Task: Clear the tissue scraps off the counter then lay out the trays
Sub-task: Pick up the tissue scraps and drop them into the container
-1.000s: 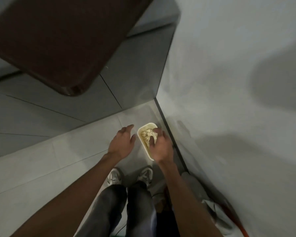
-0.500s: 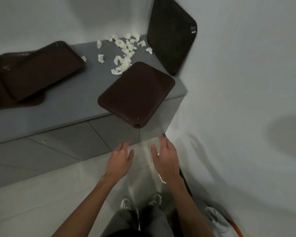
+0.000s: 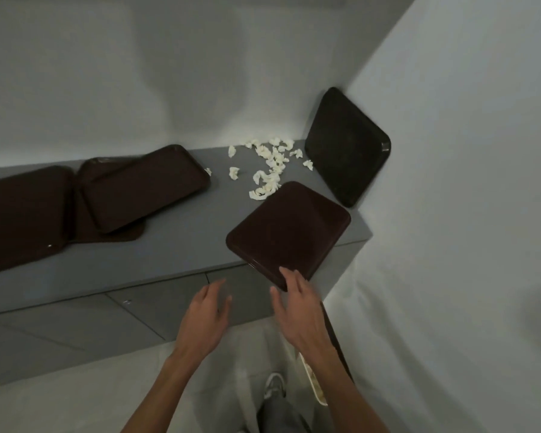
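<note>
White tissue scraps [image 3: 270,168] lie scattered on the grey counter [image 3: 175,245] near its right end. A dark brown tray [image 3: 288,232] lies flat beside them, its corner overhanging the counter's front edge. Another tray [image 3: 347,145] leans upright against the right wall. Overlapping trays [image 3: 138,189] lie at the left, with one more [image 3: 19,217] at the far left. My left hand [image 3: 206,317] and my right hand [image 3: 297,307] hover empty, fingers relaxed, below the counter's edge. My right fingertips are close to the overhanging tray's corner.
A pale bin [image 3: 313,382] with scraps in it stands on the floor by the right wall, mostly hidden behind my right forearm. White walls close the corner at the back and right. My shoe [image 3: 274,385] is on the tiled floor.
My right hand has left the bin on the floor, and both hands have risen toward the counter edge. The view has tilted up from the floor to the counter.
</note>
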Tool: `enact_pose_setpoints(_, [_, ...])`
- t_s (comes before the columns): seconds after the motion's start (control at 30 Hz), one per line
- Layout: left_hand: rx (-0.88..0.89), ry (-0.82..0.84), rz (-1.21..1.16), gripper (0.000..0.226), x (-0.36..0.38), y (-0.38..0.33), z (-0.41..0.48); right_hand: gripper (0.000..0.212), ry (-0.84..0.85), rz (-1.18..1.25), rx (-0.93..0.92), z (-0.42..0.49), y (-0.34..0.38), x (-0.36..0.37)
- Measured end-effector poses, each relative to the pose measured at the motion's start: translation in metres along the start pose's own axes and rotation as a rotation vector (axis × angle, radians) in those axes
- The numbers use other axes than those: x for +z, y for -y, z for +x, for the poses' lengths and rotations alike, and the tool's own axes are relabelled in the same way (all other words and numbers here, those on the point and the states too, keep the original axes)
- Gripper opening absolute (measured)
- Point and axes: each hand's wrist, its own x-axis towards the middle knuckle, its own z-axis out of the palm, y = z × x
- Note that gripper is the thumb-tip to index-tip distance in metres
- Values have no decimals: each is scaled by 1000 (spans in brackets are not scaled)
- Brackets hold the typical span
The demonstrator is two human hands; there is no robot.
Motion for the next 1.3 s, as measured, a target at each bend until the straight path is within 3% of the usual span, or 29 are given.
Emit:
enact_pose_setpoints(0.67, [0, 11, 252, 38, -46, 0, 311, 52, 129, -63, -204, 322, 7, 57])
enact_pose_setpoints(0.8, [43, 68, 374, 30, -54, -2, 388, 56, 207, -85, -157, 388, 17, 84])
enact_pose_setpoints(1.0, [84, 157, 375, 22, -58, 12, 484, 50, 178, -154, -72, 461, 35, 116])
enact_pose_setpoints(1.23, [117, 194, 387, 30, -64, 31, 539, 54, 255, -272, -124, 521, 51, 153])
enact_pose_setpoints(1.3, [138, 203, 411, 33, -66, 36, 551, 46, 279, -322, -136, 529, 50, 168])
